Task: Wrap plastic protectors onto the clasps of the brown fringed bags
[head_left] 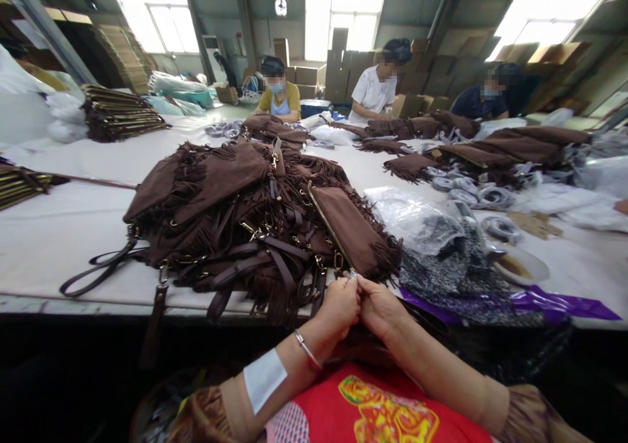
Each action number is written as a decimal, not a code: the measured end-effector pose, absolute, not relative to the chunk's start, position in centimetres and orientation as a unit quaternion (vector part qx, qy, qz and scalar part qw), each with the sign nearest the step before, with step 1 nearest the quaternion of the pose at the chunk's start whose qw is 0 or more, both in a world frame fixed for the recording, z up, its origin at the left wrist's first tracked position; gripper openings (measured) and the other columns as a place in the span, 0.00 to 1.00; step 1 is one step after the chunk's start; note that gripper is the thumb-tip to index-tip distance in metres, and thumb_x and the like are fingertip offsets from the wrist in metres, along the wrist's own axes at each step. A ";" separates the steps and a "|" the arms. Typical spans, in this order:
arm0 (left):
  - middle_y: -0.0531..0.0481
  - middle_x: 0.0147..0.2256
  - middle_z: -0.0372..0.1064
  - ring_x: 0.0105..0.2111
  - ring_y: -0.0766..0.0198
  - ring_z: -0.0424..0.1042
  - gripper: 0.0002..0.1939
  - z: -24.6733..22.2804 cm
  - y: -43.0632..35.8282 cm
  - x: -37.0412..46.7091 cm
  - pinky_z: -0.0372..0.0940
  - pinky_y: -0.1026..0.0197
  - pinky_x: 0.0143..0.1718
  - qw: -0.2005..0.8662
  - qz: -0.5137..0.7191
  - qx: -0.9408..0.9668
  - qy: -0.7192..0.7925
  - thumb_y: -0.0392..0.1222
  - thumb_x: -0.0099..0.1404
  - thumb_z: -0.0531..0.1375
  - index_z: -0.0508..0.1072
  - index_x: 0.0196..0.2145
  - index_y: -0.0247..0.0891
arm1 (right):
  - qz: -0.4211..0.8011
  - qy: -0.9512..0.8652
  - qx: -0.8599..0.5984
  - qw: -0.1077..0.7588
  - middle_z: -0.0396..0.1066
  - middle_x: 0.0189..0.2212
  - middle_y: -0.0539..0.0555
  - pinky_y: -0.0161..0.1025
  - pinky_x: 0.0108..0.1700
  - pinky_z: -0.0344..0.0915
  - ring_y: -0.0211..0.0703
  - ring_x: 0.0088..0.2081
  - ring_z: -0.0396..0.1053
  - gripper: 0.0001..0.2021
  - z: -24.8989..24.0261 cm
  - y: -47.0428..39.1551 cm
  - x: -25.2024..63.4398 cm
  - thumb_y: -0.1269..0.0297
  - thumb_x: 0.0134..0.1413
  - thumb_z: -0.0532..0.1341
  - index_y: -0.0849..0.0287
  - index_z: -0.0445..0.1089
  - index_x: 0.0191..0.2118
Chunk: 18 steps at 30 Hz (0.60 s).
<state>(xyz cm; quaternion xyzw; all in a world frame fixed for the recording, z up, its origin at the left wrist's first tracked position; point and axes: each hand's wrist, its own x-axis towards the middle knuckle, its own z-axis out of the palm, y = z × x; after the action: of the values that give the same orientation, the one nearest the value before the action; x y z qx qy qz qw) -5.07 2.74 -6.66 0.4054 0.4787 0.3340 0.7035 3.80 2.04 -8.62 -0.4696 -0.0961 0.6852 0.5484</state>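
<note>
The pouch (356, 224) looks matt, plastic film (415, 217) glossy.

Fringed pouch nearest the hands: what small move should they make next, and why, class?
Perhaps ease the right hand back slightly while the left hand holds position: they meet by the near corner of the pouch, hiding whatever they may pinch.

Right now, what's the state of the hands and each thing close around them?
Pile: heaped, overlapping
Pouch: tilted on the pile's right side
Zip: open or shut, can't tell
Left hand: fingers curled shut at the pouch's lower corner
Right hand: against left hand; hold unclear
Straps: loose, some over the table edge
Clear bag: crumpled
</note>
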 end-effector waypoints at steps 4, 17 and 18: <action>0.64 0.16 0.42 0.12 0.77 0.38 0.13 -5.3 3.1 -5.1 0.37 0.73 0.13 0.875 0.316 0.148 0.336 0.42 0.68 0.50 0.56 0.25 0.39 | 0.761 -0.031 -0.394 0.515 0.57 0.13 0.43 0.28 0.16 0.52 0.29 0.13 0.49 0.15 -7.9 2.4 3.6 0.57 0.52 0.63 0.57 0.59 0.23; 0.65 0.18 0.34 0.12 0.79 0.36 0.11 -3.4 2.4 -5.3 0.37 0.77 0.12 0.929 0.326 -0.009 0.173 0.39 0.68 0.54 0.58 0.28 0.38 | 0.783 -0.071 -0.308 0.536 0.71 0.21 0.47 0.26 0.20 0.61 0.30 0.19 0.63 0.06 -7.7 3.5 4.5 0.61 0.52 0.65 0.59 0.72 0.32; 0.65 0.18 0.34 0.12 0.78 0.35 0.11 -3.4 2.4 -5.3 0.37 0.77 0.12 0.929 0.327 -0.002 0.171 0.40 0.68 0.54 0.58 0.28 0.38 | 0.780 -0.061 -0.295 0.548 0.74 0.25 0.49 0.26 0.24 0.64 0.30 0.22 0.66 0.05 -7.6 3.5 4.5 0.64 0.52 0.65 0.59 0.72 0.33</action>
<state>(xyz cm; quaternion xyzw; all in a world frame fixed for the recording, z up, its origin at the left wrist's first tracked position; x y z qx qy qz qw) -5.28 2.43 -3.38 -0.0017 0.1714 0.3273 0.9292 4.52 3.53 -7.58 -0.2954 -0.0608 0.7802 0.5480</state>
